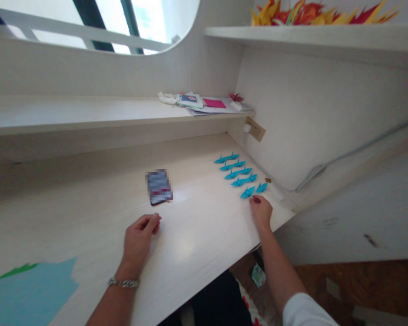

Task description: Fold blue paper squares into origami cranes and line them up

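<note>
Several small blue paper cranes (240,174) lie in two rows on the pale wooden desk (197,235), near its right end. My right hand (261,212) rests on the desk just below the nearest crane (247,193), fingers curled, fingertips close to or touching its tail. My left hand (140,237) lies on the desk in a loose fist, holding nothing I can see. A phone (159,186) lies flat on the desk a little beyond my left hand.
Blue and green paper sheets (27,290) lie at the desk's near left corner. A raised shelf (88,113) behind carries papers and a pink card (213,103). A wall socket (255,129) with a white cable is at right. Colourful paper shapes (313,13) sit on the top shelf.
</note>
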Demonstrator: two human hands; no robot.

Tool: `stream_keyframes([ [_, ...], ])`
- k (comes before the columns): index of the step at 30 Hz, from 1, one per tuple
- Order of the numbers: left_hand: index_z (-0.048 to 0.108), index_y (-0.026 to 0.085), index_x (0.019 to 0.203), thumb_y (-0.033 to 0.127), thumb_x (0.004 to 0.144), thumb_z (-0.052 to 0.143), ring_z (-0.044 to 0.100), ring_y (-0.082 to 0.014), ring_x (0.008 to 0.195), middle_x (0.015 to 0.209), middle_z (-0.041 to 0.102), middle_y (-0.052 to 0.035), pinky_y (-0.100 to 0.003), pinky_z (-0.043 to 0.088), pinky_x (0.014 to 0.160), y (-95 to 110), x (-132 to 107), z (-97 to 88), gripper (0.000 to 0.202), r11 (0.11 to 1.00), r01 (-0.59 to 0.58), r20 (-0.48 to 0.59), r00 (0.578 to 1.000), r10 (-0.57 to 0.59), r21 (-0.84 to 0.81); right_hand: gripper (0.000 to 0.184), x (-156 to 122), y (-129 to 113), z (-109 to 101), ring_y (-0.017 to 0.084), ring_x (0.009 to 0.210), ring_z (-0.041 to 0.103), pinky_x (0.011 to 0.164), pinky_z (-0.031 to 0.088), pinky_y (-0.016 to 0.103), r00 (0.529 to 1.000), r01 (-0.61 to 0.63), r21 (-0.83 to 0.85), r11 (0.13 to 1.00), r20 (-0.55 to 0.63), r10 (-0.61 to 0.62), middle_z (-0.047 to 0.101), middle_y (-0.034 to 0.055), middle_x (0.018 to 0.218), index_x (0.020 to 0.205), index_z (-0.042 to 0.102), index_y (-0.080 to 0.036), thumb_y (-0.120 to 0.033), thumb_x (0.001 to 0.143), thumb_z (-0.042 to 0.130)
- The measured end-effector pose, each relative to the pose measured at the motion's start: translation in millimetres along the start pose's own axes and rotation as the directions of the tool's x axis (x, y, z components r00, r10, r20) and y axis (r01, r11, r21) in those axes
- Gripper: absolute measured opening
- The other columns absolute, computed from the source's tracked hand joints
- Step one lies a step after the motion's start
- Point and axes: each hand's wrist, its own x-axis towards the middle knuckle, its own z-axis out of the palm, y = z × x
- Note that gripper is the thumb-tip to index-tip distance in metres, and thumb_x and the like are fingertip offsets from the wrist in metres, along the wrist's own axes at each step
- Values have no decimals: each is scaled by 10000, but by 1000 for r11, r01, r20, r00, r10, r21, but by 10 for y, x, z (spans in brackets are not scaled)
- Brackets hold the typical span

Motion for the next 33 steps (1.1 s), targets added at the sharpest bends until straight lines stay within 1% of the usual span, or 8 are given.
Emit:
stream_keyframes([
  [4, 656, 152, 781, 432, 782, 593, 526, -146, 614, 672, 624, -18, -250, 396, 596, -12, 5, 6, 287, 1000, 4, -15, 1000, -4, -17, 320, -32, 4, -43, 218, 755, 652, 754, 471, 307, 1000, 14, 28, 1000, 9, -14, 722, 94, 842, 925, 713, -140, -325, 730, 539],
  [7, 650, 150, 772, 423, 782, 598, 523, -144, 606, 657, 615, -15, -247, 399, 589, -23, 6, 5, 278, 1000, -2, -19, 1000, 1, -28, 328, -9, 59, -114, 220, 768, 654, 757, 471, 303, 1000, 8, 39, 999, -7, -8, 726, 100, 854, 928, 713, -141, -341, 744, 530],
  [9, 643, 150, 760, 420, 785, 596, 518, -142, 600, 642, 605, -11, -245, 398, 586, -22, 2, 2, 275, 1000, -9, -17, 1000, 8, -28, 337, 56, 131, -180, 228, 776, 656, 752, 472, 307, 999, -29, 6, 1000, -38, 29, 726, 110, 850, 930, 709, -130, -351, 742, 539],
  [11, 638, 150, 756, 424, 791, 589, 516, -140, 597, 629, 596, -7, -244, 398, 585, -15, -3, 3, 281, 999, -9, -12, 1000, 8, -31, 349, 159, 213, -246, 237, 791, 656, 752, 471, 317, 996, -67, -68, 995, -70, 62, 725, 123, 859, 933, 707, -118, -358, 749, 533],
  [15, 643, 148, 759, 431, 790, 581, 519, -144, 598, 626, 595, -9, -244, 397, 580, 13, -10, 10, 292, 1000, -4, -11, 1000, 4, -21, 383, 387, 317, -321, 257, 813, 654, 769, 462, 335, 996, -67, -115, 991, -59, 61, 721, 155, 875, 949, 708, -86, -364, 735, 556],
  [20, 651, 148, 744, 425, 780, 580, 513, -144, 582, 599, 582, -2, -244, 397, 565, 46, -10, 10, 287, 1000, -8, -11, 1000, 8, -4, 345, 539, 317, -286, 254, 822, 656, 758, 462, 327, 998, -56, -156, 986, -19, 53, 728, 133, 874, 946, 722, -120, -346, 737, 567],
  [25, 649, 153, 752, 440, 787, 579, 514, -140, 588, 613, 582, 0, -244, 394, 573, 52, -11, 8, 297, 1000, 5, -17, 1000, -5, 5, 317, 587, 297, -230, 254, 841, 654, 754, 461, 328, 998, -53, -192, 980, 2, 55, 728, 110, 902, 959, 725, -160, -333, 742, 572],
  [33, 640, 160, 749, 437, 796, 580, 513, -142, 603, 623, 583, 4, -251, 391, 599, 19, -5, 1, 287, 1000, -9, 0, 1000, 9, 13, 300, 654, 265, -177, 264, 859, 650, 758, 458, 339, 997, -71, -228, 971, 13, 76, 726, 108, 921, 967, 725, -178, -328, 758, 569],
])
